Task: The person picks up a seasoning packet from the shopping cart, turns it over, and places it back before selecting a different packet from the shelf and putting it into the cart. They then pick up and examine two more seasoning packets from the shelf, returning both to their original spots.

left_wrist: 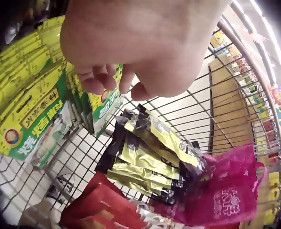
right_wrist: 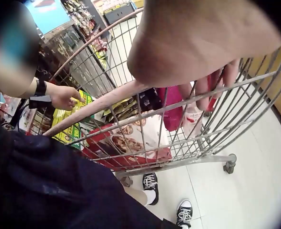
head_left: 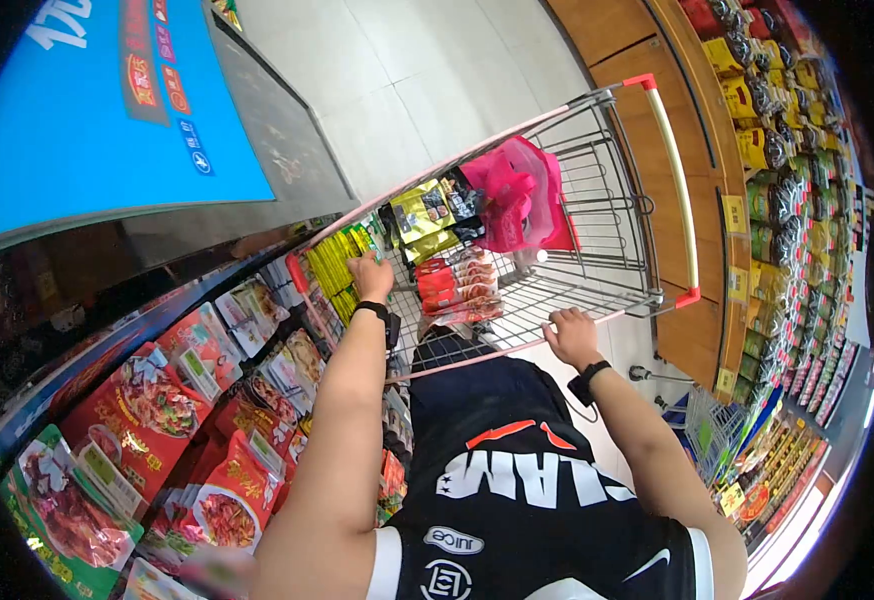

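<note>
In the head view my left hand (head_left: 371,277) is over yellow-and-green seasoning packets (head_left: 333,262) at one end of the shopping cart (head_left: 694,190). The left wrist view shows its fingers (left_wrist: 98,81) loosely bent against the face of one packet, with no packet visibly pinched. Several more packets (left_wrist: 28,114) stand in a row beside it. My right hand (head_left: 575,335) holds the cart's near side rim; its fingers (right_wrist: 202,90) bend over it to the inside. A bottle with a red label (right_wrist: 193,119) is below those fingers in the right wrist view.
Inside the cart lie gold-and-black packets (head_left: 423,210), red food packs (head_left: 457,287) and a pink bag (head_left: 522,195). Hanging red food bags (head_left: 142,415) fill a shelf at left. A blue sign panel (head_left: 107,120) and a wooden display counter (head_left: 647,90) stand around the cart.
</note>
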Demonstrator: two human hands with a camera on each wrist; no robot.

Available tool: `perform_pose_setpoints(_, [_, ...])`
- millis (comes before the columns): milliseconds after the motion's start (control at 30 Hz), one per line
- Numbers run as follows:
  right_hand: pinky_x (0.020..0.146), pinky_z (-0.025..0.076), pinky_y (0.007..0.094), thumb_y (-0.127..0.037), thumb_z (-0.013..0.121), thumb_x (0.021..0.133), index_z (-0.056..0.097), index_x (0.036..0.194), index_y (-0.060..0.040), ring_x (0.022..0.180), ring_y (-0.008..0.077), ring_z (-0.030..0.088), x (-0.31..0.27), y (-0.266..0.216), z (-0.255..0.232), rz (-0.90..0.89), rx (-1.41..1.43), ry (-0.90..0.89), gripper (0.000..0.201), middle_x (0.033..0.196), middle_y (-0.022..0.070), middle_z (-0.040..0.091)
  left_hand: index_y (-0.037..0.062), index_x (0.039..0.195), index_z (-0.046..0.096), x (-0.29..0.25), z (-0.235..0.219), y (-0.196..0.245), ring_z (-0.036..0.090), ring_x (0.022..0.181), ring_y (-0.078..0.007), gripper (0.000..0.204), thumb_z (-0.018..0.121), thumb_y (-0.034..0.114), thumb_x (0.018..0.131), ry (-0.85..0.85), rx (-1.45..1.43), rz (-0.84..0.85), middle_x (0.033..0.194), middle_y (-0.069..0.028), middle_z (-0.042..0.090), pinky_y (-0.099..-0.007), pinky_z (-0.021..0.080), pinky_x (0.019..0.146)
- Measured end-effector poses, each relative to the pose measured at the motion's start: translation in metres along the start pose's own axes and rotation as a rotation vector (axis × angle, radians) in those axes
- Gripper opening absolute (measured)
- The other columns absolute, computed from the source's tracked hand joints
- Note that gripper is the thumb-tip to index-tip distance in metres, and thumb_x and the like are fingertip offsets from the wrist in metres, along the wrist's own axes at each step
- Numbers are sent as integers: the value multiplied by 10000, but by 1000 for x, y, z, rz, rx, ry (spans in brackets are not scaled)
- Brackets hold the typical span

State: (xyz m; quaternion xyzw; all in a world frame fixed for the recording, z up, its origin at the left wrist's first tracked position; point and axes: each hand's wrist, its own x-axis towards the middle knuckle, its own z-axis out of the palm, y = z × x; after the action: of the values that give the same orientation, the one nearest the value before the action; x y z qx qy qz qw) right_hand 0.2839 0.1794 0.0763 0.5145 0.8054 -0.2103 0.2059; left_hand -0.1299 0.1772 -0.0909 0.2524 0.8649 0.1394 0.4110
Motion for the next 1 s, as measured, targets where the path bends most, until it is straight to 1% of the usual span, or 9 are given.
perform_pose_setpoints(67, [884,468,440,-404,534,918,682,1003,-83,1036,282,606,8,-6,0,104,-43,-75,364,988,113,679,-10,1181,662,11,7,-13,496,1169,-429,390,657,213,860,64,-9,87,1262,-270,487,-466,414,1031])
perform_pose_setpoints(167, [996,405,484,-344,574,874,675,1021,-67,1125,310,557,8,4,14,-124,-136,156,329,1095,134,637,1,1165,677,24,9,-31,510,1177,-419,437,699,261,814,66,125,164,1188,-297,588,-458,421,1020])
perform_pose_setpoints(233, [991,408,470,-370,583,871,673,1025,-80,1162,297,545,13,13,21,-208,-142,150,341,1141,135,621,10,1150,689,25,6,-33,551,1131,-410,445,712,280,796,44,102,184,1144,-281,631,-460,428,1008])
perform_pose_setpoints(267, [1025,400,477,-395,546,891,677,1091,-82,1210,297,530,18,10,8,-192,-126,-37,393,1209,139,616,14,1137,697,21,0,-32,573,1100,-405,438,713,283,793,29,111,225,1125,-267,646,-463,431,1001])
perform_pose_setpoints(333, [983,425,454,-405,555,880,680,1075,-81,1176,298,550,20,15,11,-264,-85,32,398,1173,146,615,21,1119,706,36,15,-57,597,1037,-414,419,709,283,792,118,150,220,1069,-247,672,-467,439,979])
perform_pose_setpoints(467, [974,421,440,-416,533,883,663,1062,-83,1168,276,534,19,16,8,-284,-82,33,400,1197,133,605,31,1119,705,43,13,-64,554,1077,-420,379,697,243,804,79,243,289,1116,-279,626,-473,440,957])
perform_pose_setpoints(667, [951,434,414,-401,565,845,650,1003,-91,1149,263,526,17,14,-2,-257,-50,14,358,1158,109,597,40,1199,669,19,2,-29,554,1084,-409,323,612,235,948,-7,185,122,1210,-241,562,-486,431,985])
perform_pose_setpoints(700, [933,442,402,-392,587,822,650,976,-87,1124,262,528,17,15,0,-250,-30,33,347,1120,100,596,56,1179,666,42,13,-48,534,1110,-423,341,656,249,899,-103,47,54,1278,-300,453,-468,432,978])
perform_pose_setpoints(1000, [812,497,395,-364,563,830,657,843,-84,1008,261,572,16,16,1,-262,-15,128,296,960,92,610,48,1148,709,61,20,-56,528,1162,-420,373,685,235,827,-91,267,261,1225,-332,536,-463,429,1018])
